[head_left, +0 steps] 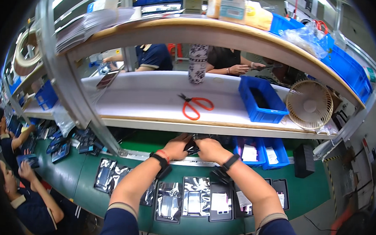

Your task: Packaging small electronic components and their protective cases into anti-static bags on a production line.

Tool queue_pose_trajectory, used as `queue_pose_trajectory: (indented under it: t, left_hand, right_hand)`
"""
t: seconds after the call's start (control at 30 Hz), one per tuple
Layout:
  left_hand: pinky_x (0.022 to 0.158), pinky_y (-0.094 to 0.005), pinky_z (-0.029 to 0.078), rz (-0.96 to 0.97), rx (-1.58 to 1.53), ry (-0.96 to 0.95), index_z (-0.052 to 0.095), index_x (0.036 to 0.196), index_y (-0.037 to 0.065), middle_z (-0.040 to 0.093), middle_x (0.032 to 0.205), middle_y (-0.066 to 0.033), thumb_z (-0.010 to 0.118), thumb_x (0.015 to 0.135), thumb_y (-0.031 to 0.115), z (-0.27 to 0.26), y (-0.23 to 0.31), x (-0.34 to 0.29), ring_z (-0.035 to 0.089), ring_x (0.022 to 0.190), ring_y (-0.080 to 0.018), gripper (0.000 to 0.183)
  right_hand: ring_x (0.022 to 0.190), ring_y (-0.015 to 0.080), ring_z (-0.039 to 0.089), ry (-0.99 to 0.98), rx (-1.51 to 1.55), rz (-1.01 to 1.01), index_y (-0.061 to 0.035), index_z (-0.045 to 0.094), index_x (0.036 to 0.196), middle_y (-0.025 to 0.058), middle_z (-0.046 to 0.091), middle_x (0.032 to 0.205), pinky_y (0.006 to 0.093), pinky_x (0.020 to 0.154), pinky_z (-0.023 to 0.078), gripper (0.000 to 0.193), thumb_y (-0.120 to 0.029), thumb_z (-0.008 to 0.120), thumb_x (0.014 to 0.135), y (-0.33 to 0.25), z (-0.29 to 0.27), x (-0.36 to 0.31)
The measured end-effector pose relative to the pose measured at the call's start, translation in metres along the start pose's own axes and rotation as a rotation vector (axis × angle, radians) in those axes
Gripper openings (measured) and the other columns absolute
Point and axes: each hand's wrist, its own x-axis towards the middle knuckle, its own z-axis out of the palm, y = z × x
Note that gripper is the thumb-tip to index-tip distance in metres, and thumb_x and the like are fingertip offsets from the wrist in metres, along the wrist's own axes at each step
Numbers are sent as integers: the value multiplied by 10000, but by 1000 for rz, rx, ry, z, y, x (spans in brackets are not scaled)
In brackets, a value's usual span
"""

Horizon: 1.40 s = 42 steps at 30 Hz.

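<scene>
Both hands, the left [175, 148] and the right [212, 151], meet just below the front edge of the white shelf [146, 98], fingers closed on one dark glossy item [191, 146]; it may be wrapped, though the fingers hide much of it. Right of it, under the shelf, stand two blue bins [249, 153] with white papers inside, then one black block [304, 161]. Nearer the person than the shelf, two silver pouches [196, 197] lie whole between the forearms. On the shelf are one red-handled pair of scissors [193, 106], one patterned bottle [197, 67], one blue box [267, 114] and one round fan [310, 105].
</scene>
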Motion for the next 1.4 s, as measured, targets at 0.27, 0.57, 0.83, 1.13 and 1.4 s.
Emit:
queue_pose_trajectory:
  t: [0.27,0.57,0.83,1.13,1.4]
  left_hand:
    - [796,-410,490,-101,-112,127,550,1152,42,628,1015,-210,533,841,38,-57,-11,-65,593,946,-394,312]
    - [696,-383,520,-168,-118,389,475,1020,9,640,1024,-209,531,846,-32,-69,86,-134,633,922,-364,188]
    - [694,-355,554,263,217,201,510,935,8,581,1166,-228,557,767,30,-8,214,-127,643,934,-349,176]
    - [901,-543,382,124,312,-312,382,1333,-36,346,1362,-315,588,700,680,73,229,-123,382,1231,-452,978]
    - [894,-533,348,109,336,-276,297,1425,95,282,1428,-258,581,654,737,57,179,-150,378,1227,-441,1043]
  right_hand:
    - [987,384,586,51,57,-162,2,561,1083,243,609,1017,414,877,467,503,-167,648,617,1,51,64]
    - [902,371,629,734,-349,-347,-15,691,895,207,657,874,464,880,460,234,-118,575,720,13,52,50]
    - [892,332,643,584,362,38,-36,609,1119,181,656,983,359,750,516,282,-28,567,840,10,-30,-177]
    - [1206,399,442,41,-102,68,-11,540,1224,259,474,1280,559,1039,271,681,-428,699,710,-19,7,-300]
    - [831,329,595,107,-113,-186,-13,643,981,167,638,849,392,788,445,340,-158,687,677,-18,-25,-169]
